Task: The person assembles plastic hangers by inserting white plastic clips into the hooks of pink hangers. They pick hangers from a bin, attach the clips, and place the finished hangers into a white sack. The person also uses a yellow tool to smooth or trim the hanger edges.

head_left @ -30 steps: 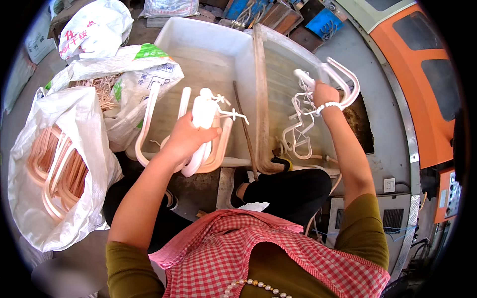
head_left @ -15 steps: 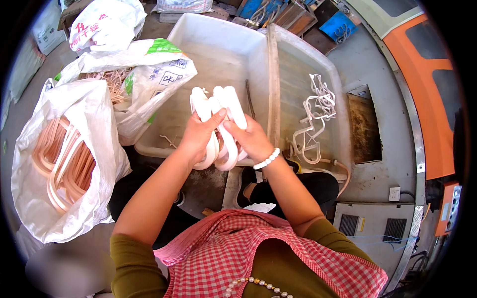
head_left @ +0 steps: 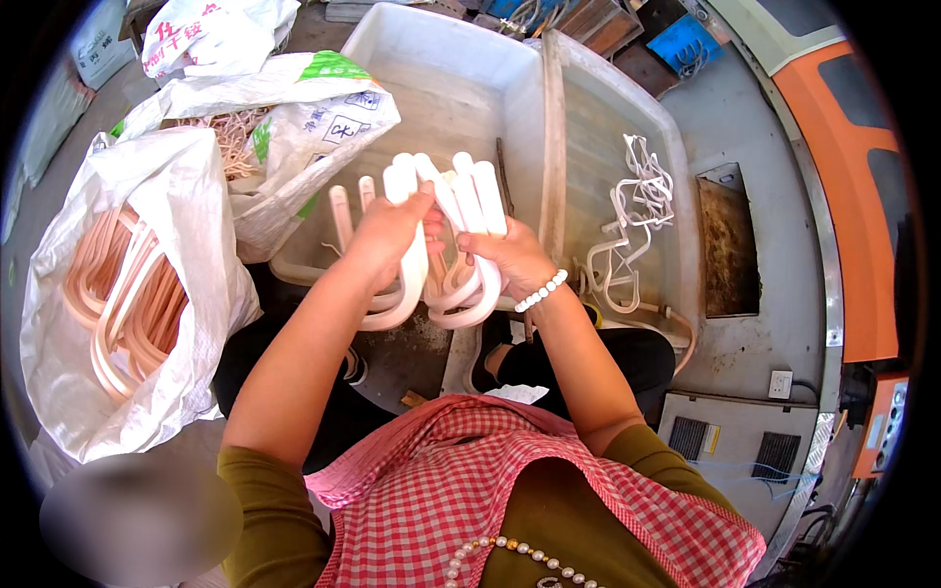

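Your left hand (head_left: 392, 238) curls round pale bent pieces (head_left: 416, 279); your right hand (head_left: 518, 260) clasps a second bundle (head_left: 473, 211). From them, the white tub (head_left: 527, 108) stands at twelve o'clock, the filled sack (head_left: 176, 167) at nine. Loosening either grip could let smooth pieces slide out.

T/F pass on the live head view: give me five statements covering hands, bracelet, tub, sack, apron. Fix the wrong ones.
1. The left hand and right hand both grip pale U-shaped pieces. True.
2. White beads circle the left wrist. False: the white beaded bracelet is on the right wrist.
3. Tangled white strips lie in the right-hand tub. True.
4. Nothing is inside the nearest sack. False: the nearest white sack holds pinkish curved strips.
5. The apron is checked. True.
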A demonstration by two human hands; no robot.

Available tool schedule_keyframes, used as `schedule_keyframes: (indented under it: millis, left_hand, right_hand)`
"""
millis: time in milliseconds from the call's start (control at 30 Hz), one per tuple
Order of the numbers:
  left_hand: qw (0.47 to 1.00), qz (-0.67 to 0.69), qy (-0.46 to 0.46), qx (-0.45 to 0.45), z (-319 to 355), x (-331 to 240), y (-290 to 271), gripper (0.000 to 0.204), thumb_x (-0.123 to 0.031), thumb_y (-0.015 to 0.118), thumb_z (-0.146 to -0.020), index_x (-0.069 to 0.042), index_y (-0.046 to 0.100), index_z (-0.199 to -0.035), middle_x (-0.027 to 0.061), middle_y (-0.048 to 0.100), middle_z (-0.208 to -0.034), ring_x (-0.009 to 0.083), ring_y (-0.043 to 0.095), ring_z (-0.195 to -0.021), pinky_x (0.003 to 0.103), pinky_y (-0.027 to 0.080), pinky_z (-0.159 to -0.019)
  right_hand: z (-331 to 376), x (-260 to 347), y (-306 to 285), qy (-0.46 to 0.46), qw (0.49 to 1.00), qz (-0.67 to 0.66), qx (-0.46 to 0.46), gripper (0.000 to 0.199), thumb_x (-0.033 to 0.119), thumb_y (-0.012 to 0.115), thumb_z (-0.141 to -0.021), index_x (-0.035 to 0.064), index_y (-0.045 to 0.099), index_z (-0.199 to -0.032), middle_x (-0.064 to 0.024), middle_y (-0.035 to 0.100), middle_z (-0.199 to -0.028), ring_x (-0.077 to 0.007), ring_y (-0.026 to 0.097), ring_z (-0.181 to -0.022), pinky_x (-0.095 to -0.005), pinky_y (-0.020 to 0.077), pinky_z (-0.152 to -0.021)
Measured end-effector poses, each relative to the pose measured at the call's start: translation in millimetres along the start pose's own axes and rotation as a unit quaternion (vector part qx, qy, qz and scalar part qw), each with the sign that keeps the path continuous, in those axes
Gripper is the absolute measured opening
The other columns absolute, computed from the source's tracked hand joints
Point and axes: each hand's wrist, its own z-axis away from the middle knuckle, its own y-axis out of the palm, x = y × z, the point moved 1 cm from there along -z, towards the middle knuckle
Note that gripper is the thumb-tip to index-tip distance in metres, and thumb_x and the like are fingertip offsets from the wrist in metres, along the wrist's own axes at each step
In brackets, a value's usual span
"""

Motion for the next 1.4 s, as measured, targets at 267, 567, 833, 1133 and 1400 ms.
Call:
schedule_keyframes:
  millis: [267,567,833,1133,1400]
  left_hand:
    - [1.000,-0.016,0.024,0.007,-2,-2,-1,0.042,-0.038,0.057,-0.092,0.001,0.059,-0.106,0.0115,0.062,-0.099,0.0187,0.060,-0.089,0.031,0.051,-0.073]
    - [0.984,0.118,0.004,0.137,14,11,11,0.046,-0.025,0.068,-0.086,-0.002,0.050,-0.122,0.0104,0.060,-0.112,0.0208,0.058,-0.102,0.037,0.048,-0.089]
    - [0.976,0.127,-0.017,0.175,22,12,20,0.043,-0.018,0.072,-0.083,-0.004,0.053,-0.119,0.0079,0.060,-0.108,0.0179,0.058,-0.100,0.034,0.048,-0.085]
    - [0.982,0.125,-0.005,0.139,21,19,22,0.045,-0.014,0.071,-0.082,-0.003,0.049,-0.121,0.0092,0.060,-0.106,0.0199,0.061,-0.094,0.034,0.051,-0.080]
    - [0.989,0.083,0.033,0.122,26,17,20,0.037,-0.007,0.072,-0.080,-0.002,0.056,-0.113,0.0083,0.063,-0.098,0.0182,0.062,-0.091,0.033,0.053,-0.076]
  right_hand:
    - [7,-9,-8,-0.020,0.999,0.009,-0.034,0.027,0.008,0.071,-0.080,-0.0004,0.057,-0.101,-0.0042,0.062,-0.086,-0.0124,0.060,-0.073,-0.0273,0.0513,-0.066]
    - [17,-16,18,-0.197,0.961,0.196,-0.001,0.042,0.020,0.072,-0.083,-0.0023,0.053,-0.112,-0.0081,0.063,-0.099,-0.0125,0.059,-0.089,-0.0287,0.0496,-0.077]
    - [22,-1,16,-0.413,0.790,0.446,-0.077,0.057,0.027,0.072,-0.081,-0.0021,0.047,-0.123,-0.0212,0.050,-0.125,-0.0260,0.049,-0.117,-0.0374,0.0395,-0.097]
    - [21,-9,17,-0.272,0.915,0.296,0.045,0.070,0.024,0.066,-0.086,-0.0002,0.030,-0.141,-0.0184,0.041,-0.136,-0.0289,0.042,-0.126,-0.0364,0.0325,-0.104]
    - [36,-12,22,-0.273,0.893,0.355,0.035,0.081,0.030,0.059,-0.091,-0.0028,0.009,-0.146,-0.0223,0.035,-0.143,-0.0291,0.041,-0.129,-0.0335,0.0332,-0.104]
